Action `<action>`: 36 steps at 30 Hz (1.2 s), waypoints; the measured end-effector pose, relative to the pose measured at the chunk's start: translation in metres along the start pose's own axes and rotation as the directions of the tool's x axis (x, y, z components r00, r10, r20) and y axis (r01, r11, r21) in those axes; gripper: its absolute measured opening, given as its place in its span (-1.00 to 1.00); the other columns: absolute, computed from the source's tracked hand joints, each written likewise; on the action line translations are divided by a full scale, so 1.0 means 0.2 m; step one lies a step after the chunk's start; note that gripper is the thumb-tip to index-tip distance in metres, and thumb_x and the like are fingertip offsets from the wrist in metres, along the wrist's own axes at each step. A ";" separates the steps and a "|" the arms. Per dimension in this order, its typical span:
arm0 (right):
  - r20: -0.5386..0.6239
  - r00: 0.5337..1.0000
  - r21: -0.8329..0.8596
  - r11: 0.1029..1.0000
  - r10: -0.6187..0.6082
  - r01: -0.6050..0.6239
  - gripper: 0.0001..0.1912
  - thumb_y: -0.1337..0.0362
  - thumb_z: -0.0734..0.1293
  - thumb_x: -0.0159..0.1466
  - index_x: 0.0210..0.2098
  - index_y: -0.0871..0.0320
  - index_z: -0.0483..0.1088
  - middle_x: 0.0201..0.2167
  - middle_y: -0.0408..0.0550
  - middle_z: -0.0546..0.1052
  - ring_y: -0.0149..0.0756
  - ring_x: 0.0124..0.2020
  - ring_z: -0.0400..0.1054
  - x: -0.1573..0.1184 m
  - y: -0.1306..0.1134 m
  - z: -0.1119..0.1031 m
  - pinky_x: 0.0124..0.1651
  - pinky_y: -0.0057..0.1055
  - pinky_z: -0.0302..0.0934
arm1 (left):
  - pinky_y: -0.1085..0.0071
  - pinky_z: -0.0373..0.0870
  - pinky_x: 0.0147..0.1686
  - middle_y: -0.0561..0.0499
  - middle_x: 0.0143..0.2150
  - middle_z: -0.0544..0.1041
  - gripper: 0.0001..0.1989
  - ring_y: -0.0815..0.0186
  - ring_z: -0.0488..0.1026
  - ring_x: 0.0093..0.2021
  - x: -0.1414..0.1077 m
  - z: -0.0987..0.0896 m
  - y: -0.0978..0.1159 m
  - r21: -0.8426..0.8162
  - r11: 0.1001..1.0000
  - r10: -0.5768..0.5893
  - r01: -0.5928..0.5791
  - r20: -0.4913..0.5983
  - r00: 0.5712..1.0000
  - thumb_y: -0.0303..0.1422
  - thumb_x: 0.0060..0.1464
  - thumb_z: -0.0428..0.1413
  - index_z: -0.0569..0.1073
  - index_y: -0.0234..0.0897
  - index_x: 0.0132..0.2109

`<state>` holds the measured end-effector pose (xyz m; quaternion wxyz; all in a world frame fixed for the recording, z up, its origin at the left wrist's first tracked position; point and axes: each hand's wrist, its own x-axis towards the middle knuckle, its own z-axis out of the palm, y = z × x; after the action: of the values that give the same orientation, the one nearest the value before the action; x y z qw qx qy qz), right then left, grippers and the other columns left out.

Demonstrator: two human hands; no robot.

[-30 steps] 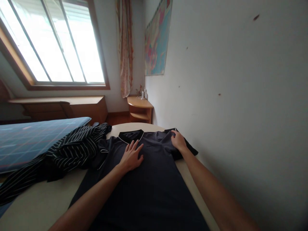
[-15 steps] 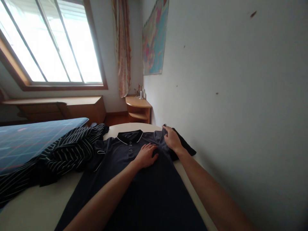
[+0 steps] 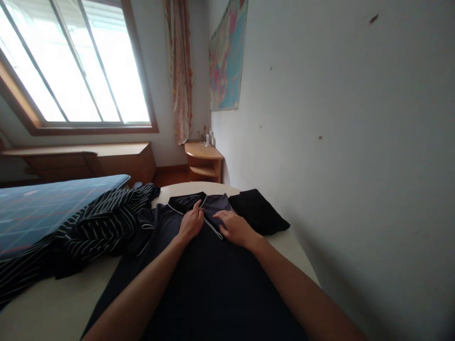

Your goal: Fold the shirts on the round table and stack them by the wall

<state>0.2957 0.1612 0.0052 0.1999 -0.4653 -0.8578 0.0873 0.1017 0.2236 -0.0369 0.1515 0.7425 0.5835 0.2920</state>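
A dark navy polo shirt (image 3: 213, 289) with a black, white-edged collar (image 3: 177, 202) lies front up on a cream table (image 3: 305, 258). The shirt's sleeve on the right is folded in over the chest, and its white-trimmed cuff (image 3: 214, 230) runs slantwise there. My left hand (image 3: 192, 221) rests on the placket just below the collar, index finger stretched out and apart. Over the folded sleeve is my right hand (image 3: 234, 228), its thumb and fingers spread beside the cuff. Both palms are hidden; neither hand visibly grips the cloth.
A folded black garment (image 3: 259, 212) sits at the table's right edge, close to the white wall (image 3: 341, 189). On the left lies a heap of black-and-white striped clothing (image 3: 106, 220) against a blue plaid mattress (image 3: 53, 203). A wooden corner shelf (image 3: 204, 151) stands beyond.
The right-hand sleeve has been folded inward across the chest, exposing more of the black garment. My right hand moved left and let go of the sleeve; my left hand moved left towards the collar.
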 end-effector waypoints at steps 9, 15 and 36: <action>0.015 0.985 -0.317 0.935 0.172 -0.158 -0.59 0.43 0.23 0.24 0.04 0.06 0.46 0.00 0.00 0.53 -0.14 0.01 0.34 -0.10 0.07 -0.03 0.03 -0.27 0.13 | 0.15 0.15 0.27 -0.13 0.18 0.48 -0.61 0.15 0.39 0.20 -0.03 0.01 -0.03 0.183 0.974 0.137 -0.132 -0.018 0.990 -0.26 0.33 -0.09 0.36 -0.24 0.21; -0.017 0.978 -0.350 0.915 0.206 -0.199 -0.78 0.41 0.25 0.26 -0.23 0.09 0.53 -0.15 -0.01 0.55 -0.18 -0.06 0.33 -0.12 0.13 -0.07 -0.02 -0.30 0.09 | 0.23 0.28 0.14 -0.10 -0.05 0.55 -0.70 0.17 0.48 -0.03 -0.05 -0.01 -0.02 0.173 0.974 0.155 -0.149 -0.021 0.988 -0.33 0.26 -0.04 0.51 -0.23 0.02; -0.011 0.954 -0.211 0.932 0.299 -0.294 -0.31 0.14 0.08 0.40 0.37 0.52 0.02 0.40 0.33 0.05 -0.05 0.42 -0.08 0.36 0.17 0.22 0.38 -0.22 -0.15 | 0.04 0.06 0.28 -0.09 0.06 0.49 -0.78 0.13 0.42 0.09 -0.11 -0.01 0.00 0.237 0.938 0.248 -0.252 0.046 0.968 -0.34 0.26 -0.01 0.44 -0.19 0.00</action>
<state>0.2670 0.2417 -0.0264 0.1248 -0.6068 -0.7844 0.0304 0.0972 0.2032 -0.0405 0.0268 0.8257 0.5143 0.2301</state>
